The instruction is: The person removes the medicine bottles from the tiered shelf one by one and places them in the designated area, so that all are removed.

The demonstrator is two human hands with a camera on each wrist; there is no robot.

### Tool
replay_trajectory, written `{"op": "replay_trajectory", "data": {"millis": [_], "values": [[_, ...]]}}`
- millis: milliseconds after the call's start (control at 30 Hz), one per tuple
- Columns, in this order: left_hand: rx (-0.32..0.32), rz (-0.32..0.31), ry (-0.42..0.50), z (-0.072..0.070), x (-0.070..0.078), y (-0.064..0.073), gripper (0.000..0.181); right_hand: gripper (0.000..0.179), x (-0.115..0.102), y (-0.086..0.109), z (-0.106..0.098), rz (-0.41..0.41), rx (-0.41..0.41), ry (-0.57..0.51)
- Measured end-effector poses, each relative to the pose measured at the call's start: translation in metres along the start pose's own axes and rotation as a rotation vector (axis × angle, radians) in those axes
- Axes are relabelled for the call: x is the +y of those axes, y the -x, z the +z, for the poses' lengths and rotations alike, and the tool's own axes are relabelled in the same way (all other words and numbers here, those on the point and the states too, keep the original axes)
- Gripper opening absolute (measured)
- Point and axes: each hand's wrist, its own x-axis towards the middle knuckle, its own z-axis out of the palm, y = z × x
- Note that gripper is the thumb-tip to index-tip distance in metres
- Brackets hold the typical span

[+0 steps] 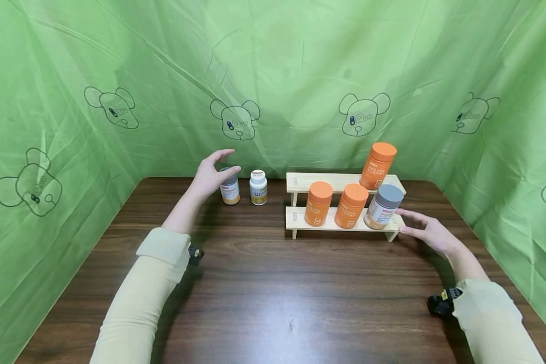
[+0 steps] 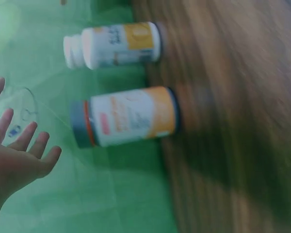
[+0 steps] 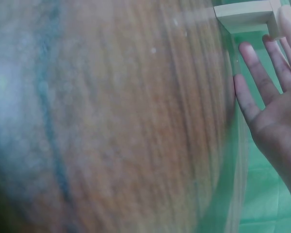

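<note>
My left hand (image 1: pixel 209 177) reaches over a grey-lidded supplement bottle (image 1: pixel 230 193) on the table, overlapping its lid in the head view. The left wrist view shows those fingers spread, apart from the bottle (image 2: pixel 131 116). Beside it stands a smaller white bottle (image 1: pixel 258 189). On the right, my right hand (image 1: pixel 429 233) is at the end of a two-step wooden rack (image 1: pixel 294 218), thumb and fingers extended near its lower shelf. Another grey-lidded bottle (image 1: pixel 383 207) stands on that shelf, close to the fingertips. The right wrist view has the hand (image 3: pixel 281 116) next to the rack's end (image 3: pixel 245 14).
Two orange bottles, one left (image 1: pixel 319 205) and one in the middle (image 1: pixel 351 206), share the lower shelf. A third orange bottle (image 1: pixel 378 166) stands on the upper shelf's right. Green curtain (image 1: pixel 291 65) encloses the dark wooden table (image 1: pixel 273 283) at back and sides.
</note>
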Motion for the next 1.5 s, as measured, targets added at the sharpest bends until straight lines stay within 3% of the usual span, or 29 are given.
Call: {"op": "replay_trajectory", "data": {"millis": [300,500,733,833,967,1233,1500], "values": [[-0.009,0.013,0.124,0.002,0.037,0.005,0.057,0.054,0.002,0.0,0.002,-0.012,0.003,-0.012],[-0.045,0.021,0.145,0.003,0.061,0.006,0.057,0.053,0.002,-0.001,0.0,-0.044,-0.001,-0.008],[-0.096,0.026,0.149,0.001,0.119,0.019,0.055,0.053,0.001,0.0,-0.001,-0.063,0.001,-0.014],[-0.102,0.038,0.142,0.003,0.133,0.02,0.054,0.053,0.0,0.0,-0.001,-0.064,-0.001,-0.013],[-0.115,0.063,0.14,0.008,0.142,0.014,0.055,0.053,0.001,0.0,-0.001,-0.062,0.003,-0.015],[-0.125,0.11,0.189,0.033,0.138,-0.007,0.057,0.053,0.004,0.0,-0.001,-0.085,-0.004,-0.046],[-0.136,0.152,0.197,0.057,0.16,-0.01,0.058,0.053,0.004,-0.001,-0.001,-0.086,-0.005,-0.057]]}}
